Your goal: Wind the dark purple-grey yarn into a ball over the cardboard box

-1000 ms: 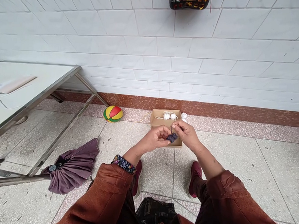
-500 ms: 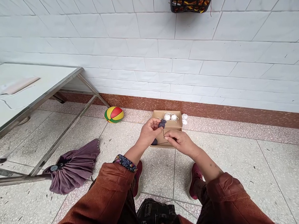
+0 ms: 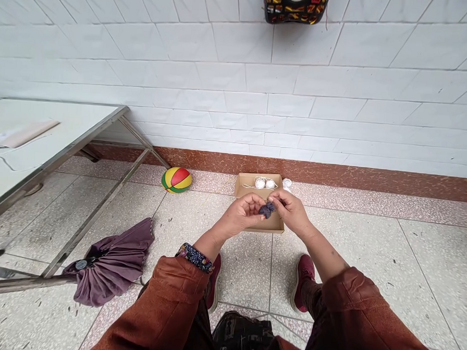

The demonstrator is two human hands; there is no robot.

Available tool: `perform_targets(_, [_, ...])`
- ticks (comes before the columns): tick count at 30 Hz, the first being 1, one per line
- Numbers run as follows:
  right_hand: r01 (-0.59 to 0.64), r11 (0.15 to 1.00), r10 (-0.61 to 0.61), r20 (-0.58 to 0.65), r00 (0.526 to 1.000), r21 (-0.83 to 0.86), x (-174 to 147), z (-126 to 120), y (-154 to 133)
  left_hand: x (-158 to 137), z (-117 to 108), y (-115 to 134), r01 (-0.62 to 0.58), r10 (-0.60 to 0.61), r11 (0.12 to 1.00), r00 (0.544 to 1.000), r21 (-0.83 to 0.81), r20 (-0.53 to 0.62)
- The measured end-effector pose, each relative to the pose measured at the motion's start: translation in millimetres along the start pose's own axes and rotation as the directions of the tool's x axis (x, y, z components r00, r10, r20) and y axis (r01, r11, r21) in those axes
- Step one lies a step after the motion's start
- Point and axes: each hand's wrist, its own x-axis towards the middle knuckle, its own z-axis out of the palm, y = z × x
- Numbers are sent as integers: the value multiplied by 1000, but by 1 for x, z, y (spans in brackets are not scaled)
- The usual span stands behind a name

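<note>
A small dark grey-purple ball of yarn (image 3: 267,210) sits between the fingertips of my left hand (image 3: 242,214). My right hand (image 3: 293,213) is closed in a pinch at the ball's upper right, where its strand would be; the strand itself is too thin to make out now. Beneath both hands lies an open cardboard box (image 3: 278,227) on the floor, its near part partly hidden by my fingers. In its far part rest two white yarn balls (image 3: 265,183) with loose strands around them.
Beside the box's right edge lies more white yarn (image 3: 287,183). A striped ball (image 3: 177,180) rests by the wall. To the left stand a metal-framed table (image 3: 60,116) and a folded purple umbrella (image 3: 113,263). A patterned bag (image 3: 296,11) hangs on the wall.
My left hand has shifted right and down with the dark ball. My right hand has risen from below the ball to its upper right, and the stretched strand no longer shows.
</note>
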Motion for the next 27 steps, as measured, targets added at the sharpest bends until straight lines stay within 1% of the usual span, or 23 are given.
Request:
perform_targets(3, [5,1000,-4,72,997,-9,-4,9,2,4,-3,-1,-76,52,986,986,-146,-161])
perform_targets(6, [48,998,-43,170,984,-27,-8,16,-1,10,-7,-5,-112,55,976,955,-186,-290])
perform_targets(9, [115,992,-98,266,959,-51,-10,16,-8,14,-11,-9,-92,51,991,930,-95,-364])
perform_targets(11, [160,986,-140,310,940,-40,-11,12,-15,16,-14,-12,-73,63,997,921,-12,-385])
perform_targets(13, [180,984,-169,326,930,-4,-11,7,-20,17,-16,-14,-53,74,997,918,64,-390])
perform_targets(14, [176,984,-172,321,931,17,-10,4,-22,17,-16,-16,-41,77,994,920,103,-385])
perform_targets(16, [153,987,-161,269,950,50,-9,-1,-23,17,-15,-18,-9,76,982,932,188,-355])
perform_targets(18, [125,991,-133,183,974,54,-7,-5,-21,14,-10,-18,20,58,962,959,272,-276])
perform_targets(20, [92,995,-95,92,991,39,-3,-7,-16,9,-4,-15,23,28,951,987,309,-160])
perform_targets(22, [40,999,-40,28,999,13,0,-7,-10,5,2,-11,21,-11,964,999,265,-38])
perform_targets(24, [-23,999,23,-9,1000,-22,2,-5,-2,2,3,-6,36,-42,985,999,168,33])
perform_targets(25, [-52,998,51,-19,999,-41,2,-3,1,2,3,-5,46,-51,992,998,119,40])
perform_targets(27, [-80,994,79,-16,997,-72,2,1,8,3,0,-5,40,-40,999,999,31,-12])
